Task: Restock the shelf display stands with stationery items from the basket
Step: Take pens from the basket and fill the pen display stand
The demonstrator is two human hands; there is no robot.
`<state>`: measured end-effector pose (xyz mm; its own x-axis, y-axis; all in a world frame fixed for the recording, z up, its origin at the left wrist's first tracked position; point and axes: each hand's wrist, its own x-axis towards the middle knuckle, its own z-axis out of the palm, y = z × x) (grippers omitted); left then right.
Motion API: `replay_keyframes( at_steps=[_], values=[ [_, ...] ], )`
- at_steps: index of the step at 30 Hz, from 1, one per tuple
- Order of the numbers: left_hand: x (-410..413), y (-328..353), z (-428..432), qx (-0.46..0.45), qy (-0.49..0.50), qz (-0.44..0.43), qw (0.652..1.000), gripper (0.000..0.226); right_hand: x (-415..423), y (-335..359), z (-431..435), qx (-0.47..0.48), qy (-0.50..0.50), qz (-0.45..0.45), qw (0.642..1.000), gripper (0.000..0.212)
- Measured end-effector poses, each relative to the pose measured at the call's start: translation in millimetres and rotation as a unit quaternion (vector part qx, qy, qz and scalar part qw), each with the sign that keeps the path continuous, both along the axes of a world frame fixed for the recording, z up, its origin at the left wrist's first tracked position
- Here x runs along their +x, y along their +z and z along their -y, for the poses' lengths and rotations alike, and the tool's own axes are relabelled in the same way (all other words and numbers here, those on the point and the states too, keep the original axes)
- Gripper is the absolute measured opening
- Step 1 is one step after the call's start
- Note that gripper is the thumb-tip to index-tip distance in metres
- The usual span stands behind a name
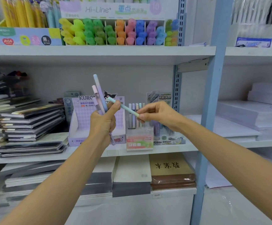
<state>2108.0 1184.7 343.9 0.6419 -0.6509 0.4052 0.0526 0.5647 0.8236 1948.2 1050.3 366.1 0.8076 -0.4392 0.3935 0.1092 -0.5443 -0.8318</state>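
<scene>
Mint pen point(128, 109) spans both hands in mid-air, in front of the middle shelf point(190, 147). My right hand point(154, 116) pinches its right end between thumb and fingertips. Its other end lies against the thumb of the other hand. (operator)

What is the left one carrying? (spotter)

My left hand point(102, 124) is wrapped round a small bunch of pens point(100, 93). A lilac-to-blue one and a clear pink one stand up out of the fist, and one tail pokes out below. Basket not in view. (operator)

Where does the mint one go? (spotter)

My guess is the pastel pen stand point(139, 140), just beyond and below the right hand, to the right of the purple Kuromi box point(83, 114). It already carries a row of upright pens in like colours. (operator)

Risks? (spotter)

Three.

1. The pinch sits at the very tip, so the pen may swing or slip once it leaves the left thumb and drop onto the pads point(132, 169) on the shelf below.
2. If the left grip slackens to free one pen, the rest of the bunch could slide out with it.
3. The stand looks light. A skewed entry could knock the standing pens over or shove the stand toward the far wall.

I cannot tell from here which slot is free. (operator)
</scene>
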Motion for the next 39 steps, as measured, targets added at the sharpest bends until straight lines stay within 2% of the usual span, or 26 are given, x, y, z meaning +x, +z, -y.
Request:
replay_keyframes(
  at_steps=[3,7,13,17,19,21,26,32,39],
  values=[
    [-13,4,0,0.003,-0.01,0.024,1.0,0.025,1,-3,-9,-0.001,-0.004,0.045,0.999,0.021],
    [-22,9,-1,0.013,0.012,0.045,0.999,0.038,0,-1,-18,-0.019,0.008,0.028,0.999,0.02],
    [-32,14,-3,0.02,0.046,0.141,0.989,0.016,6,17,-32,-0.063,-0.059,0.143,0.986,0.023],
    [-35,15,-2,0.014,0.016,0.187,0.982,0.013,12,24,-35,-0.061,-0.057,0.147,0.986,0.011],
    [-33,16,-3,0.03,0.017,0.184,0.982,0.008,12,25,-33,-0.061,-0.059,0.149,0.985,0.005],
    [-29,16,-3,0.055,0.016,0.174,0.983,0.016,10,27,-29,-0.047,-0.069,0.175,0.981,0.004],
    [-16,15,-1,0.082,0.004,0.119,0.989,0.026,5,39,-10,-0.024,-0.177,0.263,0.948,0.005],
    [-1,2,4,0.108,-0.023,0.117,0.987,0.026,15,20,15,-0.095,-0.258,0.169,0.946,0.006],
    [8,-15,9,0.109,-0.037,0.196,0.974,0.018,33,-11,28,-0.167,-0.271,0.078,0.945,0.011]
  ],
)
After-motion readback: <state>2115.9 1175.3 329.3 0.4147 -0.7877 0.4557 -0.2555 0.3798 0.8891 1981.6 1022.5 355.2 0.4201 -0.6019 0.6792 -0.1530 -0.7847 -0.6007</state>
